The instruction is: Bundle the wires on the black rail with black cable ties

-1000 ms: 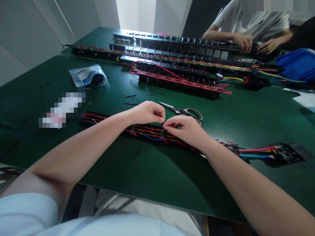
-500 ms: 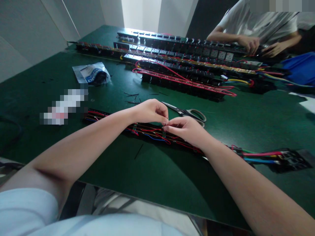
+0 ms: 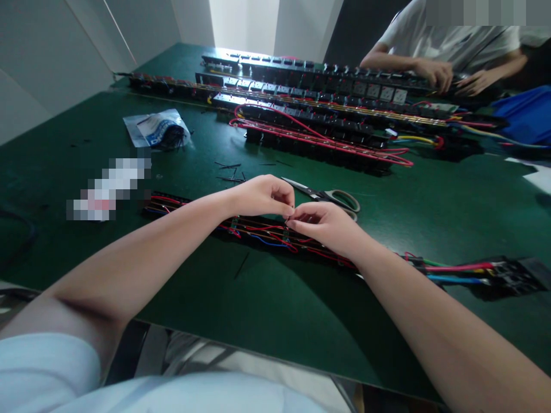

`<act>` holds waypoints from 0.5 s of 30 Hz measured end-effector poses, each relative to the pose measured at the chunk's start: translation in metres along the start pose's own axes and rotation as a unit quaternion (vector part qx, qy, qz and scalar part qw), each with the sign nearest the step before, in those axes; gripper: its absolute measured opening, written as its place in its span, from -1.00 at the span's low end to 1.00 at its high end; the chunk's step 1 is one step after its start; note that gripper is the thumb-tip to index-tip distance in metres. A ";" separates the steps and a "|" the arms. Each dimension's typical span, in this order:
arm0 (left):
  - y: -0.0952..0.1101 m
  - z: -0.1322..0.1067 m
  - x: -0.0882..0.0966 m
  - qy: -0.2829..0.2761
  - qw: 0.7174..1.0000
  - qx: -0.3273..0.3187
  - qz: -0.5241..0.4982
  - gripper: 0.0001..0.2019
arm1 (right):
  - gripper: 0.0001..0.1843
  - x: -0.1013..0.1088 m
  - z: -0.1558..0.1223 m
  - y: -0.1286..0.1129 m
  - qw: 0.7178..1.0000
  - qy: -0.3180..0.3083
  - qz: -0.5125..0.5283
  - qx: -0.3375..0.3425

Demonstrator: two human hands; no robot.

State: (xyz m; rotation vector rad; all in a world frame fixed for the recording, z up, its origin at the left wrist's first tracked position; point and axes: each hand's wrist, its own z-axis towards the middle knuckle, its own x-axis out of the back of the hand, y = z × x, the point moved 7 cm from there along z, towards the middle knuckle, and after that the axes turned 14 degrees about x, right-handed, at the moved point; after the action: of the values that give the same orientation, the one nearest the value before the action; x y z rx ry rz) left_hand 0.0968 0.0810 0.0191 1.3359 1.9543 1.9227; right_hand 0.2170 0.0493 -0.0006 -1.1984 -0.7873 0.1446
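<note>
A long black socket strip (image 3: pixel 258 229) with red, blue and yellow wires lies across the green table (image 3: pixel 279 310) in front of me. Both hands hover over its middle. My left hand (image 3: pixel 262 197) is closed in a pinch, and my right hand (image 3: pixel 329 225) is pinched too, fingertips of the two meeting above the wires. What they pinch is too small to make out, perhaps a thin tie or wire. The strip's right end (image 3: pixel 503 275) carries thicker red, blue and green leads.
Scissors (image 3: pixel 329 197) lie just behind my hands. Cut black tie ends (image 3: pixel 230 172) are scattered nearby. A plastic bag of ties (image 3: pixel 157 131) sits at the left. Several more wired strips (image 3: pixel 327 120) fill the back, where another person's hands (image 3: pixel 439 74) work. A blue bin (image 3: pixel 523 117) stands far right.
My fingertips have drawn closer together over the strip. The view shifted slightly; otherwise nothing moved.
</note>
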 end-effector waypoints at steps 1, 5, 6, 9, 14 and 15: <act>0.001 0.000 0.000 0.003 1.000 -0.001 0.011 -0.93 | -0.77 0.000 0.000 0.001 1.000 -0.001 0.005 0.000; 0.003 -0.001 -0.001 0.011 0.999 -0.012 0.048 -0.90 | -0.77 0.000 0.000 0.002 1.000 -0.006 0.011 -0.004; 0.003 0.000 -0.001 0.012 0.998 -0.012 0.054 -0.90 | -0.76 0.000 0.000 0.002 1.000 -0.009 0.010 -0.008; 0.002 0.000 -0.001 0.014 0.998 -0.007 0.067 -0.90 | -0.72 -0.001 0.000 0.005 0.999 -0.020 0.024 -0.028; 0.005 0.000 0.002 0.035 0.995 -0.007 0.088 -0.93 | -0.73 -0.005 0.000 0.007 0.994 -0.023 0.082 -0.064; 0.006 0.000 0.002 0.041 0.995 -0.006 0.091 -0.94 | -0.73 -0.005 0.000 0.006 0.994 -0.024 0.080 -0.066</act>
State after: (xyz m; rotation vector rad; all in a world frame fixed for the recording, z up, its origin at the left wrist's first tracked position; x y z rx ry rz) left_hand 0.0982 0.0812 0.0256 1.5021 1.9121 2.0972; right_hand 0.2150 0.0491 -0.0085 -1.3877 -0.7525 0.2574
